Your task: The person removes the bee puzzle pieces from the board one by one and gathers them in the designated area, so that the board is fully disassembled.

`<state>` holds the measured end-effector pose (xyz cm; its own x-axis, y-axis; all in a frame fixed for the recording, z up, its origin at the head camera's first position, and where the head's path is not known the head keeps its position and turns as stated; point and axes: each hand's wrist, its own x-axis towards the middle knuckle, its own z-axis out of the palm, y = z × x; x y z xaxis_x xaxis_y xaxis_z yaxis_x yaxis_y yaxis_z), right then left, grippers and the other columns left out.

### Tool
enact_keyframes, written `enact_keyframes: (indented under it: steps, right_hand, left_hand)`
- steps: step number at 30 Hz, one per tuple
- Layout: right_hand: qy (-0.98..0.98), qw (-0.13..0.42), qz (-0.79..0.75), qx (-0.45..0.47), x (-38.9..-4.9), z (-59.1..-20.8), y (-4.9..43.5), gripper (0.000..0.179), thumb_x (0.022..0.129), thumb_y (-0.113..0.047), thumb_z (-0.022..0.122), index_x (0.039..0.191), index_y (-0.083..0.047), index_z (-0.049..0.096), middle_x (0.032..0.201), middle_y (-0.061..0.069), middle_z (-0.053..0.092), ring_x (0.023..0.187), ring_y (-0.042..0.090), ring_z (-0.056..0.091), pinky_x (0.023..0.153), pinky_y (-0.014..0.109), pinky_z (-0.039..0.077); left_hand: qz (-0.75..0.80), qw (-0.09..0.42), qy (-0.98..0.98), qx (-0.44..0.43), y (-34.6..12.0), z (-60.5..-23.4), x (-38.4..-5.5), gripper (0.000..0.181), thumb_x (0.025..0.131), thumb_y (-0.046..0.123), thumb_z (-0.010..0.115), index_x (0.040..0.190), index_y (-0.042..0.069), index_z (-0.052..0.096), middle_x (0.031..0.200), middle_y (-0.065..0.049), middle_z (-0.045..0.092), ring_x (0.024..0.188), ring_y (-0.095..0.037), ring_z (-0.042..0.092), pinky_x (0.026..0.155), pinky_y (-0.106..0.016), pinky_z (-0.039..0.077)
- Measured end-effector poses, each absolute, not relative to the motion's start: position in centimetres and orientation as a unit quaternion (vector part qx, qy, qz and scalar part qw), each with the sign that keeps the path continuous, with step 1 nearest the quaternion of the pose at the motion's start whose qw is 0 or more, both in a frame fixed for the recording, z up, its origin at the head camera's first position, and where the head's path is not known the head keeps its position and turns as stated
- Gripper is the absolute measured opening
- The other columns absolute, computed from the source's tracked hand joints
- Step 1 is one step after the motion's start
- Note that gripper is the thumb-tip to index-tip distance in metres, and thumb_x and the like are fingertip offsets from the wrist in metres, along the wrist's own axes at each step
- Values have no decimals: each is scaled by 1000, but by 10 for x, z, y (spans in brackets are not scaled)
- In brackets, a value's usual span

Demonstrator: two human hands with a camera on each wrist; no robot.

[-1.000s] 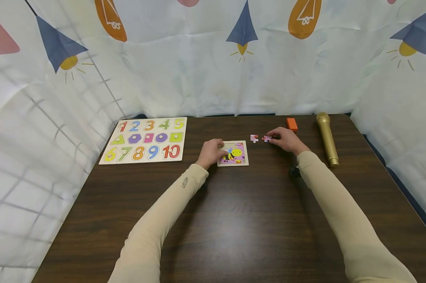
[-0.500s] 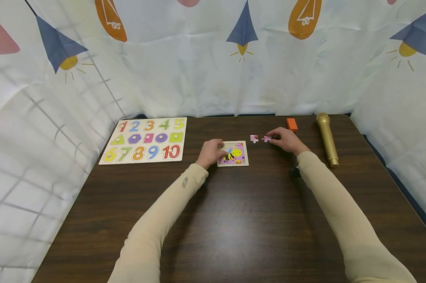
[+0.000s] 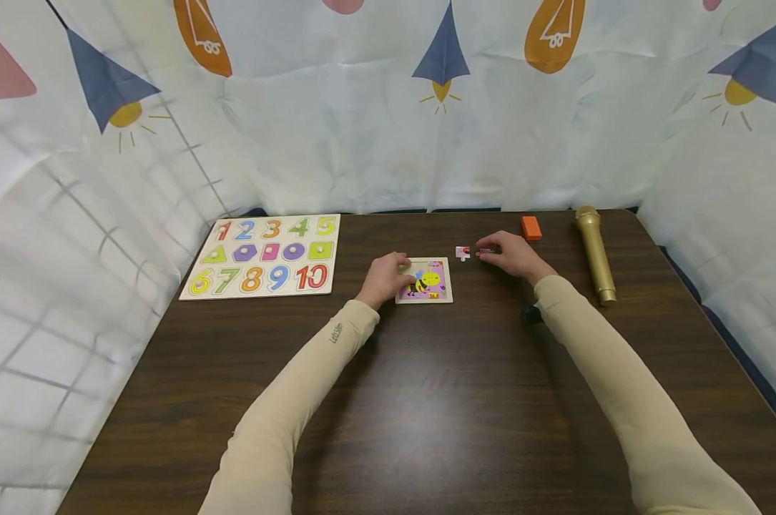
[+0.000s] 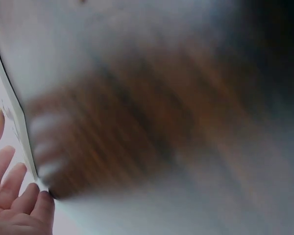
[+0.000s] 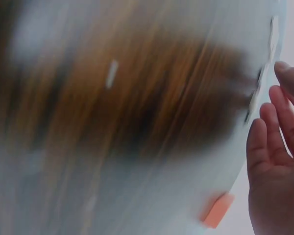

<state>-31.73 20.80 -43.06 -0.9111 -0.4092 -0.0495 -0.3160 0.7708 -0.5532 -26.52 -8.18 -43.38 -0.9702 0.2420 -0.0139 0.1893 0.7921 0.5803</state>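
A small square wooden jigsaw puzzle (image 3: 434, 282) with a yellow bee on pink lies mid-table in the head view. My left hand (image 3: 384, 279) grips its left side, the thumb over the picture and a bent finger at the upper edge. Right of the puzzle, my right hand (image 3: 508, 255) pinches a pink puzzle piece (image 3: 486, 251), which looks tilted and is partly covered by the fingers. Another pink puzzle piece (image 3: 463, 253) lies just left of those fingertips. In the right wrist view the right hand (image 5: 279, 132) has its fingers bent toward the table.
At the back left lies a wooden number-and-shape board (image 3: 265, 257). An orange block (image 3: 531, 228) sits behind my right hand, and a gold cylindrical tube (image 3: 596, 254) lies further right. A white patterned curtain (image 3: 362, 129) hangs beyond the table's far edge.
My right hand has shifted slightly left, and the piece at its fingertips has gone from showing its face to looking tilted. The left hand and bee puzzle have stayed in place.
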Motion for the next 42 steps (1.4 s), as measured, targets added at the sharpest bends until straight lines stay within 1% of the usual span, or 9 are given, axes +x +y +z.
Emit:
enact_keyframes:
  steps: [4, 7, 13, 16, 22, 30, 42]
  right_hand:
    - [929, 91, -286, -214, -312, -428, 187, 35, 97, -16, 63, 128, -2, 61, 124, 18, 58, 110, 32, 52, 100, 49, 43]
    - [924, 98, -290, -230, -307, -427, 170, 34, 96, -18, 63, 127, -4, 63, 123, 15, 58, 110, 30, 53, 100, 47, 43]
    - [911, 96, -302, -264, -297, -430, 145, 30, 95, -17, 65, 123, -5, 66, 118, 13, 60, 106, 28, 54, 95, 46, 45]
    - [910, 88, -303, -270, -295, -434, 138, 27, 95, -17, 65, 119, -5, 69, 119, 13, 61, 107, 28, 54, 96, 46, 43]
    - [914, 88, -302, -256, -294, -438, 130, 24, 95, -16, 65, 115, -7, 72, 124, 15, 57, 116, 31, 50, 102, 49, 40]
    - [921, 106, -298, -230, -294, -438, 126, 21, 94, -19, 66, 112, -10, 73, 128, 15, 51, 118, 32, 46, 102, 50, 39]
    - [917, 123, -308, -221, -292, -434, 124, 21, 94, -17, 67, 111, -8, 73, 130, 17, 48, 122, 32, 41, 103, 50, 37]
  left_hand:
    - [318, 35, 939, 129, -77, -437, -268, 37, 90, 19, 72, 122, 1, 67, 141, -12, 54, 140, -28, 38, 115, -40, 28]
    - [326, 29, 934, 143, -74, -438, -269, 36, 89, 18, 71, 121, 1, 68, 140, -12, 55, 140, -29, 38, 115, -41, 28]
    - [327, 50, 933, 141, -71, -438, -269, 34, 90, 18, 71, 121, 4, 69, 141, -9, 54, 141, -28, 35, 115, -42, 28]
    - [323, 55, 934, 145, -71, -439, -269, 33, 91, 19, 70, 121, 4, 69, 142, -8, 54, 142, -27, 34, 115, -43, 28]
    - [325, 62, 933, 139, -71, -441, -273, 33, 91, 20, 70, 120, 4, 70, 141, -7, 55, 142, -26, 35, 115, -44, 27]
    - [312, 64, 937, 143, -70, -440, -274, 33, 91, 20, 70, 119, 4, 70, 140, -7, 55, 141, -27, 36, 116, -45, 24]
    - [325, 68, 935, 128, -69, -438, -272, 32, 91, 19, 70, 119, 5, 70, 141, -6, 55, 141, -26, 36, 115, -46, 26]
